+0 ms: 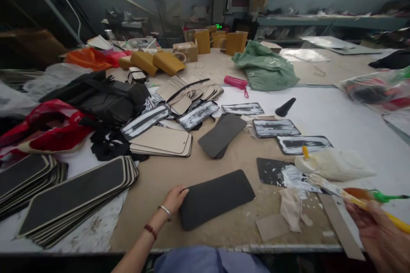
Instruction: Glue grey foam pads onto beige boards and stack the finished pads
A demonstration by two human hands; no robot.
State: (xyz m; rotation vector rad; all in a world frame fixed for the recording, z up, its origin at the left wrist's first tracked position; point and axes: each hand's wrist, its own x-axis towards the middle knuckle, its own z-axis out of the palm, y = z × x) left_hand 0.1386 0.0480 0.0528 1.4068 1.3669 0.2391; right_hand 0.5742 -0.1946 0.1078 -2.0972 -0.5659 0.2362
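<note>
My left hand (175,201), with a bracelet on its wrist, grips the left end of a plain black rounded panel (218,198) lying at the front of the table. In my right hand (373,226) is a glue brush (349,198) with a yellow handle. Its bristles rest on a dark panel (272,171) smeared with white paste. Just behind the brush lies a whitish plastic bag or bottle (336,164) with a yellow tip. Two black panels (221,134) overlap farther back. Several white-streaked panels (275,128) lie around them.
Stacks of black panels with pale edges (80,187) stand at the left, beside beige panels (162,140). A cloth scrap (291,209) and a cardboard strip (341,226) lie front right. Farther back are a green sack (265,68), a pink pouch (235,82) and a black cone (285,107).
</note>
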